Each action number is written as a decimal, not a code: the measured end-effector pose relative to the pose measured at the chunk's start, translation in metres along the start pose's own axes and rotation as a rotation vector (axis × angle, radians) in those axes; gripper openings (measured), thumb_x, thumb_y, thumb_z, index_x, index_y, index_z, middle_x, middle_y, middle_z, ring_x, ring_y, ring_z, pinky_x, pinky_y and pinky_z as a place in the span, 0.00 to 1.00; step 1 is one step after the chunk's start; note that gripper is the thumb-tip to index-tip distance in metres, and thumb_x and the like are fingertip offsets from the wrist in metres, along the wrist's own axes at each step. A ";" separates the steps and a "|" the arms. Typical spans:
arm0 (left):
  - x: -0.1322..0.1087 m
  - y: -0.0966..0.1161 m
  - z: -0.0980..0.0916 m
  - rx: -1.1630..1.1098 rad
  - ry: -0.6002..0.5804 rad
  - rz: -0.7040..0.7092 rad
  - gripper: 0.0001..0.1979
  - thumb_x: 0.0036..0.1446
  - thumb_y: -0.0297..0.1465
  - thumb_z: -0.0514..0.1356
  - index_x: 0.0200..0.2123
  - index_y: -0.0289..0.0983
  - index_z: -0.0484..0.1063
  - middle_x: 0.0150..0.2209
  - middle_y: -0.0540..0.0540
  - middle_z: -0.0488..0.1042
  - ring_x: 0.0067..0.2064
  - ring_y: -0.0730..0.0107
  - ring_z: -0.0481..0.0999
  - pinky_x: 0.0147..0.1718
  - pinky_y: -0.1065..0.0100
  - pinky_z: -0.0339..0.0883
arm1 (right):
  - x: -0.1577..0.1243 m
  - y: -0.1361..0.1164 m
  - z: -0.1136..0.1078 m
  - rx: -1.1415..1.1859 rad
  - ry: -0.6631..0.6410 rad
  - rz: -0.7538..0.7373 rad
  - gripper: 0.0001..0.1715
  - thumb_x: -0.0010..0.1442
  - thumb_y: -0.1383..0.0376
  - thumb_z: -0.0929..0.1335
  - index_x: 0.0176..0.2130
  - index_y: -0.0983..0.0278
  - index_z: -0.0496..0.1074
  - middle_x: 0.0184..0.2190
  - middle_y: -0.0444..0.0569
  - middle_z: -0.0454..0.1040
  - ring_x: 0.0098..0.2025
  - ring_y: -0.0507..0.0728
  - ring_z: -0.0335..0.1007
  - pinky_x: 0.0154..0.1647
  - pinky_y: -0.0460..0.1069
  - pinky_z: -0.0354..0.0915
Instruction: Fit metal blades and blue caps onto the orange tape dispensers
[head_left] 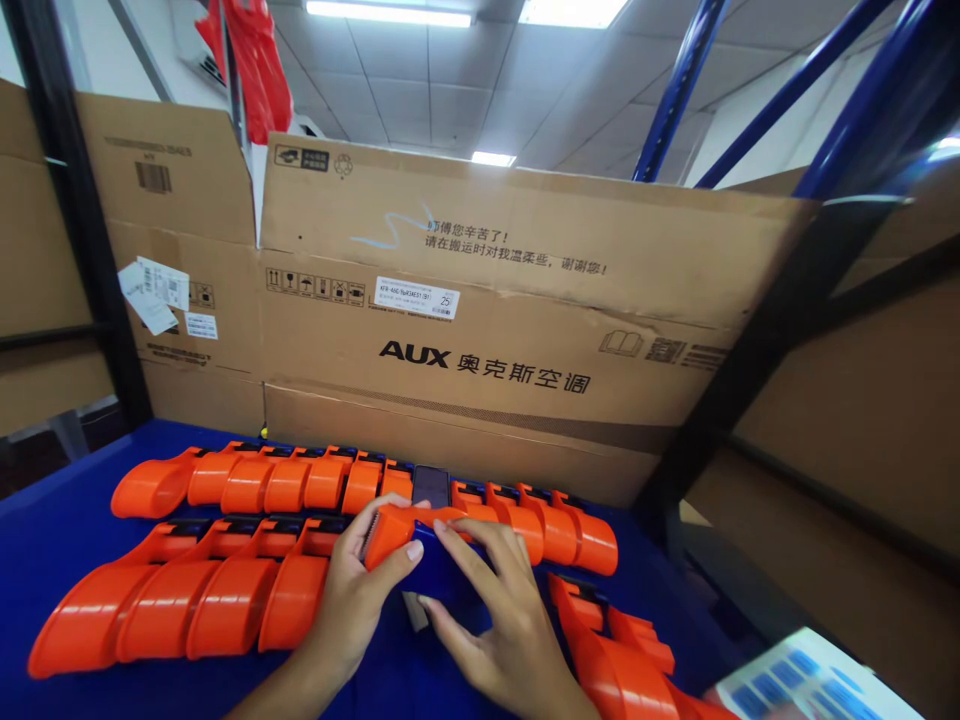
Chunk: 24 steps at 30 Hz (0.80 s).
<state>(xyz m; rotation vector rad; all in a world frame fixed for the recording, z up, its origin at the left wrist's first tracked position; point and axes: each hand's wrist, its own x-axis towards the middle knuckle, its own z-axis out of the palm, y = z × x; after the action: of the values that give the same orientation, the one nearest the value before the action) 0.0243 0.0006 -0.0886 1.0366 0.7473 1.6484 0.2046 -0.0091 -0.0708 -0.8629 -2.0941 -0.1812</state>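
Note:
Between my hands, near the bottom centre of the head view, is an orange tape dispenser (391, 536) with a toothed edge at its left end. My left hand (367, 580) is wrapped round that end, its thumb lying on the orange surface. Fingers of my right hand (499, 590) rest on the dispenser's right part, with the thumb spread lower down. Just left of the right thumb shows a small greyish piece (415, 610), which I cannot make out clearly. Part of the dispenser is hidden by the fingers.
Rows of similar orange dispensers (232, 606) lie on the blue surface (420, 680), left, behind and right. A dark rectangular object (431, 487) lies in the back row. Behind stands a cardboard wall (487, 330). A white sheet with blue labels (817, 685) is at the lower right.

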 end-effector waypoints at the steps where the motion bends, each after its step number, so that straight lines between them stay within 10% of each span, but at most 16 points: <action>1: 0.000 0.000 0.000 -0.003 0.004 -0.007 0.23 0.51 0.32 0.72 0.51 0.42 0.75 0.51 0.46 0.82 0.57 0.56 0.77 0.57 0.62 0.68 | 0.000 -0.001 0.000 0.004 -0.003 0.007 0.40 0.59 0.64 0.73 0.67 0.54 0.62 0.57 0.56 0.70 0.57 0.67 0.69 0.57 0.65 0.68; 9: -0.006 -0.010 -0.010 -0.193 -0.035 -0.048 0.26 0.59 0.45 0.63 0.58 0.41 0.74 0.65 0.41 0.69 0.69 0.47 0.60 0.66 0.50 0.55 | 0.000 -0.003 -0.005 0.376 0.005 0.358 0.30 0.66 0.54 0.68 0.64 0.57 0.68 0.59 0.55 0.73 0.60 0.68 0.69 0.61 0.64 0.65; 16: -0.007 -0.003 0.002 -0.100 0.040 -0.162 0.24 0.53 0.44 0.69 0.51 0.40 0.78 0.55 0.41 0.79 0.62 0.44 0.71 0.62 0.51 0.62 | -0.006 -0.006 0.009 0.851 -0.085 0.754 0.30 0.67 0.43 0.62 0.49 0.62 0.79 0.45 0.50 0.81 0.51 0.65 0.76 0.54 0.60 0.71; 20: -0.004 0.001 0.002 -0.042 0.301 -0.249 0.23 0.49 0.47 0.70 0.46 0.42 0.78 0.54 0.44 0.80 0.62 0.47 0.72 0.57 0.57 0.68 | -0.004 -0.007 0.011 0.615 -0.155 0.661 0.26 0.72 0.50 0.59 0.46 0.62 0.79 0.39 0.49 0.81 0.45 0.63 0.77 0.50 0.58 0.72; 24: 0.002 -0.008 -0.003 -0.106 0.313 -0.225 0.23 0.55 0.50 0.66 0.50 0.47 0.74 0.60 0.49 0.75 0.62 0.56 0.71 0.53 0.62 0.71 | -0.002 -0.003 0.009 0.332 -0.159 0.390 0.32 0.67 0.61 0.65 0.68 0.61 0.58 0.53 0.55 0.75 0.52 0.63 0.74 0.54 0.59 0.70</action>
<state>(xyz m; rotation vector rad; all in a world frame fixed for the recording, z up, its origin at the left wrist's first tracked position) 0.0245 0.0054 -0.0961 0.6018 0.9342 1.6511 0.1980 -0.0087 -0.0779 -1.0819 -1.9747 0.4420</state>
